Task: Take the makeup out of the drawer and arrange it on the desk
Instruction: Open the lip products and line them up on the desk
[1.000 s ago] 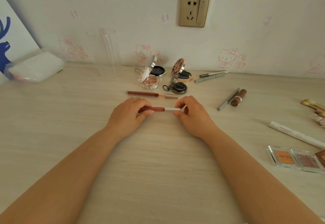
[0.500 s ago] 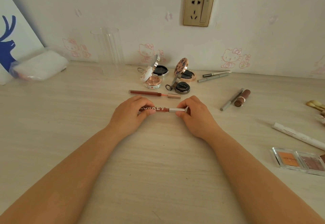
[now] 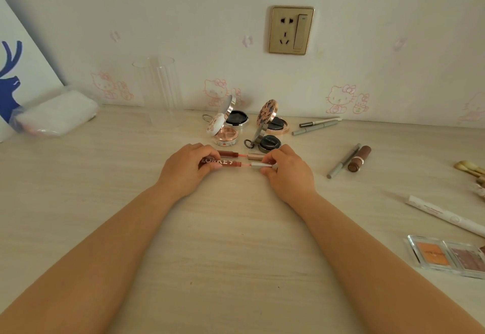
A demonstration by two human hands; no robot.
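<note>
My left hand (image 3: 185, 169) grips the dark red tube of a lip gloss (image 3: 231, 164) with white lettering, low over the desk. My right hand (image 3: 287, 169) pinches its silver cap (image 3: 259, 165), pulled a little off the tube so the pink wand shows between them. Just behind lies a second lip gloss (image 3: 237, 154), also with its cap drawn out. Several open compacts stand further back: a white one (image 3: 223, 134) and a floral one (image 3: 270, 117) among them.
A clear acrylic holder (image 3: 160, 92) stands at the back by the wall. Two pens (image 3: 315, 125), a grey pencil (image 3: 342, 162) and a brown lipstick (image 3: 359, 158) lie right. Eyeshadow palettes (image 3: 446, 256), a white tube (image 3: 441, 214) and brushes (image 3: 469, 167) sit far right. A white packet (image 3: 55, 114) lies left.
Both hands carried the lip gloss forward until it lies right beside the second one. The cap has come slightly away from the tube, and the pink wand now shows.
</note>
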